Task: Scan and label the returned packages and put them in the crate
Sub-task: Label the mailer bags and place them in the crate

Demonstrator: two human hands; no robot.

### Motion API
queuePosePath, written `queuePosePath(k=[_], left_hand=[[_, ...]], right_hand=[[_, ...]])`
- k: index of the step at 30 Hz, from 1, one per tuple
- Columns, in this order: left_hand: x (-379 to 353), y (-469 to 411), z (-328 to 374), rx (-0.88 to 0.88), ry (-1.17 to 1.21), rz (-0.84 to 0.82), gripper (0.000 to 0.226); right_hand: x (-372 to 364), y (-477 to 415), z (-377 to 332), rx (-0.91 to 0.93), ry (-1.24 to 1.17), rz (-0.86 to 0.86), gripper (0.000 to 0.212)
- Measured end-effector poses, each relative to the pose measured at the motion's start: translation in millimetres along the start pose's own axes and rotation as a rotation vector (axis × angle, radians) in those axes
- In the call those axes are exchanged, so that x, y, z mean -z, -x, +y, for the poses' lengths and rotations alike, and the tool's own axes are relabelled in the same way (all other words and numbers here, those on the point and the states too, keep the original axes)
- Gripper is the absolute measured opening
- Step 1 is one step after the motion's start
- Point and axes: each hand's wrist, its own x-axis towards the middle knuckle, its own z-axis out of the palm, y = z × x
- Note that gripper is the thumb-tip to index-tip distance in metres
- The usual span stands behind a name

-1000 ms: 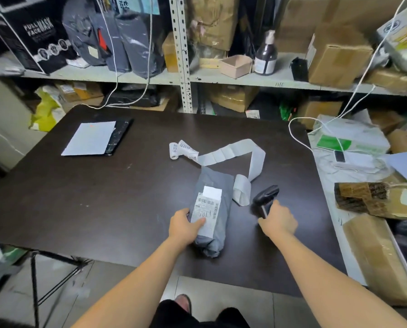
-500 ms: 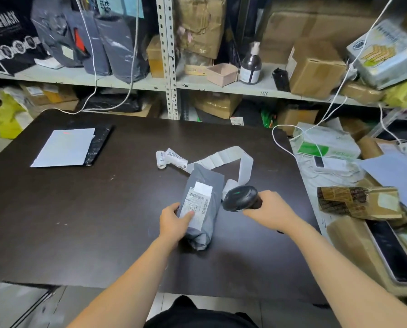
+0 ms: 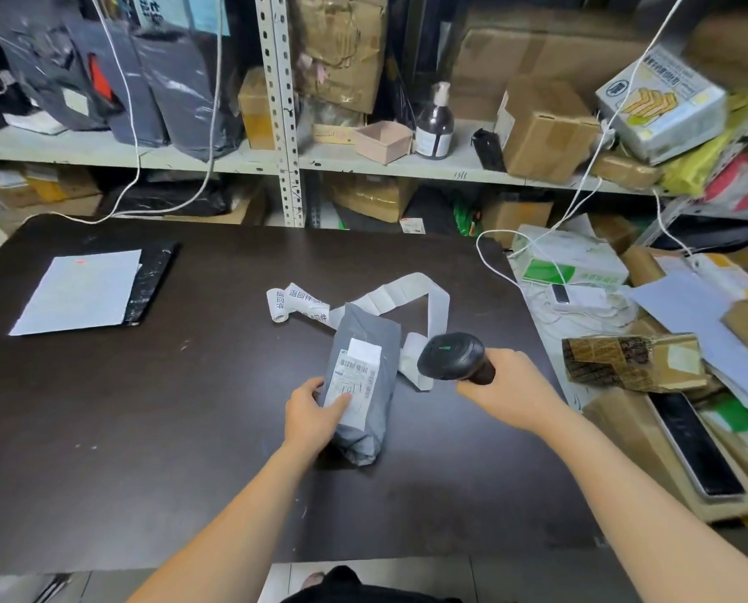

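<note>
Holding the package (image 3: 365, 411) down just right of the middle of the surface (image 3: 146, 428), left hand (image 3: 313, 413) at its near left side. Holding the scanner (image 3: 450, 356) in the right hand (image 3: 511, 396) just right of the package. Seeing the label strip (image 3: 407, 293) running behind the package's far end and down its right side, a sheet of paper (image 3: 76, 291) atop a flat bag (image 3: 156, 274) toward the far left corner, shelves (image 3: 407, 169) behind the far edge, parcels (image 3: 624, 363) beyond the right edge.

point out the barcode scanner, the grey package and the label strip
barcode scanner (image 3: 450, 356), head view, on its black head
grey package (image 3: 363, 441), head view, on grey wrap below its label
label strip (image 3: 402, 291), head view, on its flat white stretch
</note>
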Motion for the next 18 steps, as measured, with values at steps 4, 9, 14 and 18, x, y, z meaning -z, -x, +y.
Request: queuePosePath(k=[4, 9, 14, 18], left_hand=[[-1, 0, -1, -0.006, -0.119, -0.036, 0.021], [0, -2, 3, -0.009, -0.293, -0.052, 0.030], [4, -10, 6, -0.020, -0.384, -0.022, 0.047], [7, -18, 11, -0.031, -0.461, -0.044, 0.047]], right_hand=[[-23, -4, 13, -0.118, -0.056, 0.001, 0.015], [-62, -9, 44, -0.286, 0.021, -0.029, 0.029], [-86, -15, 58, -0.420, 0.221, 0.017, 0.036], [-92, -20, 57, -0.438, 0.274, 0.057, 0.035]])
